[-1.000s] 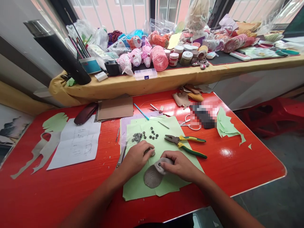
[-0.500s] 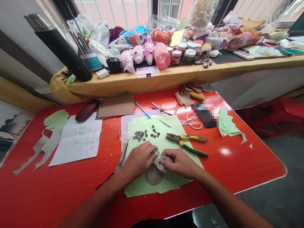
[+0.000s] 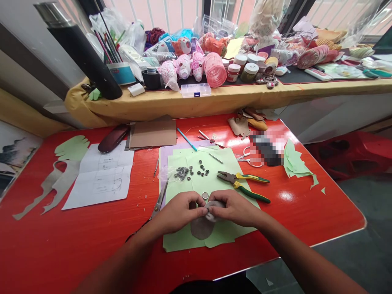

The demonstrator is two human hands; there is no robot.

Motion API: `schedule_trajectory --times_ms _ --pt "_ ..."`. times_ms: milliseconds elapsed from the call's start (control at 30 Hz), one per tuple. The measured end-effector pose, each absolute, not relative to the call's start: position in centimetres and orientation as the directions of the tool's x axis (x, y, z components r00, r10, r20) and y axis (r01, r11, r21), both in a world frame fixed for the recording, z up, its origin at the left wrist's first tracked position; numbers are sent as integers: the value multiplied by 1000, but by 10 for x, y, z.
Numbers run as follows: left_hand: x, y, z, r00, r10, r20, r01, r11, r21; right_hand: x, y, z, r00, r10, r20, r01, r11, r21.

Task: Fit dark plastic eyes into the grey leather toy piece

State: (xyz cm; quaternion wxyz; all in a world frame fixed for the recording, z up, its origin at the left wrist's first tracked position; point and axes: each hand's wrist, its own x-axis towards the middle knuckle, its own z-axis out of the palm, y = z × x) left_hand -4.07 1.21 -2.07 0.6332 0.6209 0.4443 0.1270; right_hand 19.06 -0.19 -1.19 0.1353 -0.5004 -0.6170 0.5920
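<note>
Both hands meet over a small grey leather or felt piece with a rounded lower edge. My left hand is closed, its thumb and forefinger pinching the piece at its upper middle. From the other side my right hand is closed on its folded upper part. The fingertips nearly touch and hide what lies between them. Just beyond them a round silver metal disc rests on light green paper. Several dark snap buttons lie farther up the paper, beside a clear plastic bag of similar ones.
Green-handled pliers lie right of the hands. Large scissors lie beside my left forearm, and white-handled scissors farther back. A drawn pattern sheet is at left on the red table. A crowded ledge runs behind.
My left hand has let go of the silver disc, now on the paper, and moved right to pinch the grey piece. My right hand still grips that piece. The view has shifted slightly.
</note>
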Motion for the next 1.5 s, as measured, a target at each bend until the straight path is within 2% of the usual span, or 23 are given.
schedule_trajectory --times_ms 133,233,333,567,700,867,1000,1333,1500 --pt "-39 9 -24 625 618 -477 161 496 853 193 -5 -14 -504 736 -452 327 -322 -889" --pt "-36 5 -23 617 596 -514 90 596 798 195 -7 -17 -517 728 -449 206 -404 -891" --pt "-32 1 -21 553 625 -551 47 637 769 194 -9 -18 -497 743 -449 129 -449 -884" --pt "-29 -9 -19 449 704 -550 22 606 795 190 -22 -20 -493 750 -441 -28 -521 -853" --pt "-26 -14 -22 437 696 -570 -13 638 770 190 -29 -17 -506 733 -454 1 -525 -851" --pt "-19 -19 -25 417 699 -581 -96 669 737 193 -25 -10 -478 713 -514 161 -504 -849" --pt "-17 -23 -28 434 656 -617 -141 726 673 197 -20 -11 -516 692 -504 171 -494 -853" --pt "-21 -18 -27 409 723 -557 33 598 800 194 -22 -18 -459 730 -507 199 -472 -859" --pt "-23 -17 -29 429 725 -539 89 559 824 199 -25 -21 -518 713 -471 111 -490 -864"
